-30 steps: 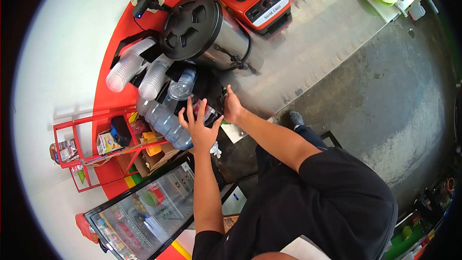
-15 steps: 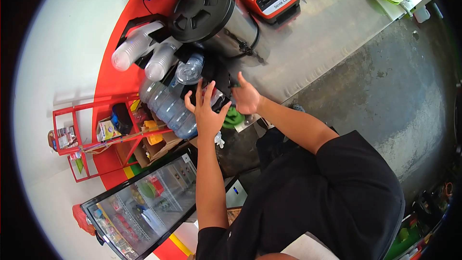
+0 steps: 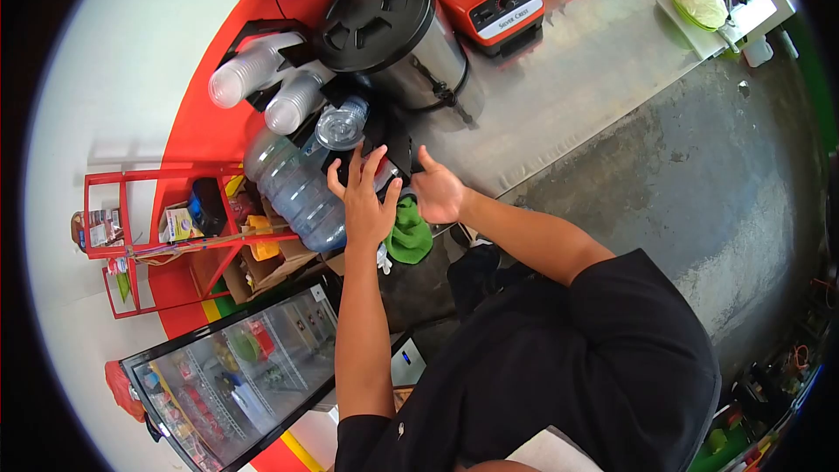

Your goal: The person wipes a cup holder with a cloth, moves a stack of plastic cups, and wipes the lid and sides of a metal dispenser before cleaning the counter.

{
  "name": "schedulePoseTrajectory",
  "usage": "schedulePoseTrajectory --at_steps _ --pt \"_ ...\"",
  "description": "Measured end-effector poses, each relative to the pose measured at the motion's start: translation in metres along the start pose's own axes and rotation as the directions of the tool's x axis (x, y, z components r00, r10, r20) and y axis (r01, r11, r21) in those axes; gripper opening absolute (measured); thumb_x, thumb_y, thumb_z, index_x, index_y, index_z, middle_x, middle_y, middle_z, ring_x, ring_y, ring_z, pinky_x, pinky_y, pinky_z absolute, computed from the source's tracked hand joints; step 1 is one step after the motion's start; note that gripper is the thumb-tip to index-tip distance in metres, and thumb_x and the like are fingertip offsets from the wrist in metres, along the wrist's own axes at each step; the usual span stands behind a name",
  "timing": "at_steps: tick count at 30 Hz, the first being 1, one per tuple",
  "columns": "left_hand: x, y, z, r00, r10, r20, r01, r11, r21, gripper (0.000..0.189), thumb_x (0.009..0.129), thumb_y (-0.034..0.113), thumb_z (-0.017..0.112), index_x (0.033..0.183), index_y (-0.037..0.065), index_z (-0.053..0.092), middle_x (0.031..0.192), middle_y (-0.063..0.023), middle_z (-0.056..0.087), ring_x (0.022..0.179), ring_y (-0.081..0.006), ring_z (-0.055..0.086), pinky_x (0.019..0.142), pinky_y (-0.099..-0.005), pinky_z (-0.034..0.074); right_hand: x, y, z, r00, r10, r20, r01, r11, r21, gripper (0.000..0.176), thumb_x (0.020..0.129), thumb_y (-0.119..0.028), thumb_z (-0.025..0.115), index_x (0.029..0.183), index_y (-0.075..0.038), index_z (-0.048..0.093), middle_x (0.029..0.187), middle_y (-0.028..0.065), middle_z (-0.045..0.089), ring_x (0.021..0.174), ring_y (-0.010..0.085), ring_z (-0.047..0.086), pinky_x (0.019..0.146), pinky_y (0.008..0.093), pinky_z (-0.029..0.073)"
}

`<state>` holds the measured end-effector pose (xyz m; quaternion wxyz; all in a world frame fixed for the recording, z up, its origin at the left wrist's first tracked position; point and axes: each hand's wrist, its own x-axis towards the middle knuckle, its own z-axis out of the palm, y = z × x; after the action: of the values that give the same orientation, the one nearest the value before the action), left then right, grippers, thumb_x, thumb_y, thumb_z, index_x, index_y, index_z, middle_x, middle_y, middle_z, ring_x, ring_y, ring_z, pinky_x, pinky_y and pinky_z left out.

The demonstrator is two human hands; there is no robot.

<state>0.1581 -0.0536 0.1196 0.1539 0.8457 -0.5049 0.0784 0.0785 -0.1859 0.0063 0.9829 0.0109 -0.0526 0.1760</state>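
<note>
Beside a black-lidded steel drum (image 3: 398,48), splayed left hand (image 3: 367,203), grip unclear, and empty outspread right hand (image 3: 440,194) flank a black holder (image 3: 398,147), contents obscured.

Container (image 3: 384,26) on counter (image 3: 568,70) between cup stacks (image 3: 294,101) and blender (image 3: 491,7); cloth (image 3: 409,238) near right hand (image 3: 440,194).

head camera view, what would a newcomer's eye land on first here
Probably the bright red blender near the top, standing on the metal counter beside a black-lidded steel container. Next, around the middle, the spread left hand, with the right hand close by on its right. A vivid green cloth shows just below them in the picture.
</note>
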Motion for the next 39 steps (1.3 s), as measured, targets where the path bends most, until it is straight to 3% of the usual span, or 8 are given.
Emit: schedulePoseTrajectory --at_steps 8,16,21,30,33,35,36,39 --pt "-0.002 -0.002 -0.002 1.000 0.018 0.007 -0.018 1.000 0.012 0.044 0.109 0.029 0.049 0.149 0.012 0.055 0.150 -0.0202 0.056 0.148 -0.0291 0.041 0.124 -0.0524 0.011 0.033 0.000 -0.012 0.963 -0.145 -0.226 0.166 0.983 0.076 0.108 0.090 -0.094 0.021 0.160 -0.015 0.045 0.162 0.0102 0.048 0.151 0.0301 0.041 0.123 0.0499 0.034" --pt "-0.001 0.002 0.002 0.999 -0.034 -0.005 0.034 0.995 -0.096 0.040 0.110 0.032 0.050 0.146 0.020 0.061 0.152 -0.0215 0.055 0.150 -0.0352 0.030 0.125 -0.0524 0.008 -0.020 -0.027 0.053 0.938 -0.055 -0.342 0.062 0.998 0.010 0.122 0.091 -0.092 0.031 0.158 0.010 0.030 0.161 0.0264 0.042 0.144 0.0379 0.048 0.121 0.0507 0.039" --pt "0.003 0.008 0.006 0.998 -0.054 -0.017 0.052 0.994 -0.093 0.040 0.106 0.025 0.058 0.146 0.021 0.061 0.154 -0.0232 0.053 0.149 -0.0377 0.028 0.125 -0.0528 0.008 -0.028 -0.043 0.033 0.954 -0.093 -0.285 0.096 0.995 -0.005 0.117 0.092 -0.091 0.032 0.153 0.008 0.038 0.153 0.0227 0.053 0.138 0.0368 0.054 0.116 0.0509 0.044" --pt "0.003 0.023 0.020 0.983 -0.115 -0.144 0.118 0.993 0.012 0.044 0.097 0.031 0.073 0.139 0.021 0.063 0.142 -0.0187 0.057 0.142 -0.0418 0.032 0.122 -0.0559 0.019 0.015 -0.018 0.033 0.820 -0.264 -0.507 0.220 0.964 -0.146 0.079 0.104 -0.074 0.037 0.146 -0.009 0.053 0.135 0.0096 0.067 0.125 0.0309 0.062 0.116 0.0528 0.042" --pt "-0.002 0.021 0.025 0.974 -0.130 -0.187 0.138 0.990 0.032 0.048 0.094 0.034 0.076 0.139 0.020 0.065 0.144 -0.0205 0.053 0.143 -0.0459 0.029 0.121 -0.0573 0.023 -0.001 -0.002 0.049 0.840 -0.246 -0.483 0.185 0.968 -0.169 0.079 0.107 -0.068 0.037 0.157 -0.007 0.043 0.153 0.0134 0.055 0.143 0.0316 0.050 0.123 0.0497 0.033" --pt "-0.005 0.018 0.026 0.965 -0.131 -0.229 0.142 0.989 0.032 0.048 0.094 0.032 0.076 0.140 0.021 0.068 0.149 -0.0234 0.046 0.146 -0.0479 0.026 0.121 -0.0583 0.023 -0.016 0.018 0.069 0.719 -0.547 -0.429 0.176 0.741 -0.648 0.082 0.110 -0.065 0.033 0.167 -0.006 0.025 0.171 0.0162 0.029 0.159 0.0297 0.025 0.129 0.0466 0.019" --pt "-0.008 0.018 0.027 0.963 -0.146 -0.227 0.163 0.985 0.058 0.049 0.094 0.029 0.077 0.142 0.022 0.068 0.156 -0.0254 0.036 0.148 -0.0493 0.024 0.122 -0.0585 0.023 -0.021 0.016 0.068 0.792 -0.511 -0.335 0.136 0.682 -0.719 0.082 0.112 -0.062 0.027 0.170 -0.007 0.009 0.177 0.0158 0.005 0.164 0.0289 0.002 0.131 0.0433 0.008" --pt "-0.015 0.024 0.038 0.934 -0.183 -0.307 0.203 0.979 0.034 0.046 0.093 0.025 0.079 0.138 0.024 0.071 0.163 -0.0254 0.023 0.150 -0.0481 0.021 0.122 -0.0586 0.022 -0.029 0.019 0.073 0.777 -0.564 -0.278 -0.031 0.407 -0.913 0.081 0.112 -0.061 0.024 0.169 -0.004 0.013 0.177 0.0190 0.006 0.164 0.0350 -0.003 0.131 0.0424 0.008"
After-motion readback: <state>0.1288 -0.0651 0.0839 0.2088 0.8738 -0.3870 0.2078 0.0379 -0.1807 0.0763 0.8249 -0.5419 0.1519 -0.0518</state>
